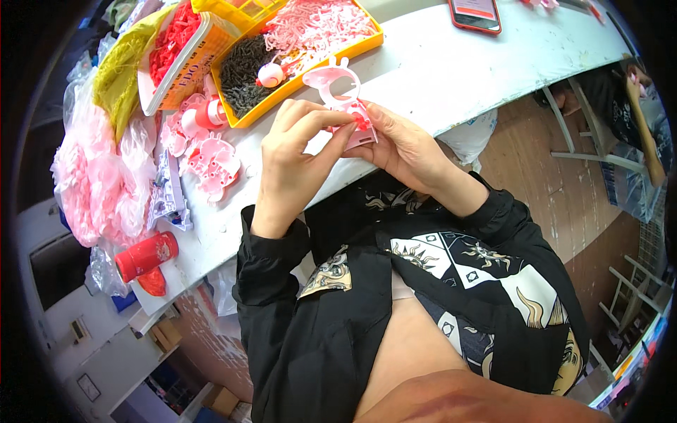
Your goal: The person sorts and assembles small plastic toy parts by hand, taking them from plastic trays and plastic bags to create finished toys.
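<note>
A pink plastic part (pixel 326 79) with a round ring and ear-like tips is held up over the near edge of the white table. My right hand (pixel 409 148) is closed around its lower end, thumb along the side. A small red plastic piece (pixel 361 118) sits against the pink part below the ring. With thumb and index finger pinched together, my left hand (pixel 296 144) grips at this red piece; its fingertips partly cover it.
Behind my hands, a yellow tray (pixel 296 70) holds pink and black small parts. Left of it lie pink shells (pixel 215 166), purple parts (pixel 169 190), a red cylinder (pixel 147 256) and plastic bags (pixel 102 176). A phone (pixel 476 15) rests at the far right. Another person's arm (pixel 643 130) shows beyond.
</note>
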The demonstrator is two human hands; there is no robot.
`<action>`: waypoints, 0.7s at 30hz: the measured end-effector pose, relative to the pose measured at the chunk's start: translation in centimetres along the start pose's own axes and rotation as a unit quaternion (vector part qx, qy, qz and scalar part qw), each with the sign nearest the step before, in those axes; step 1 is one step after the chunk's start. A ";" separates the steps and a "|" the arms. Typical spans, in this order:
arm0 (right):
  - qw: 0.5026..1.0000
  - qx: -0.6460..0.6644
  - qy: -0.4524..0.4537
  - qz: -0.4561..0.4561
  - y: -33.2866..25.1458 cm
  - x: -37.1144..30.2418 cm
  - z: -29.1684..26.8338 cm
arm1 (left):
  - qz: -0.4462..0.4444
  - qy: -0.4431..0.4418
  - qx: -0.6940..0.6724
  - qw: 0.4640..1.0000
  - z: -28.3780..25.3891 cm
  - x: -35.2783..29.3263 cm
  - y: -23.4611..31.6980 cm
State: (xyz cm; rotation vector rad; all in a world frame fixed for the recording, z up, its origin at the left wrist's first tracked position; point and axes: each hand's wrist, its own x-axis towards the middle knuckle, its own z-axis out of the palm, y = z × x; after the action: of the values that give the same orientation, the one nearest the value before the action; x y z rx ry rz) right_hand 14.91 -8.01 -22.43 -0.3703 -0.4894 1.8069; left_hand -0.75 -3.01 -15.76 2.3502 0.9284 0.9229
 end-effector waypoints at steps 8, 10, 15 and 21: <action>1.000 -0.019 0.002 -0.004 -0.3 -0.1 0.5 | 0.028 -0.010 0.005 1.000 -0.4 0.4 0.7; 1.000 -0.016 0.015 -0.002 -0.4 -0.2 0.7 | 0.028 -0.015 0.010 0.999 -0.4 0.5 1.0; 1.000 -0.021 0.003 -0.006 0.0 -0.2 0.1 | 0.039 -0.055 0.024 0.997 -0.5 0.5 1.2; 0.999 -0.033 0.007 -0.005 -0.1 -0.2 0.3 | 0.067 -0.087 0.024 0.994 -0.8 0.5 0.7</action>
State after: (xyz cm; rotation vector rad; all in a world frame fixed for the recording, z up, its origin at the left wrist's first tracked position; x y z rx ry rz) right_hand 14.93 -8.25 -22.11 -0.4253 -0.5399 1.7809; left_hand -0.79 -3.02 -14.56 2.5119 0.7401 0.7371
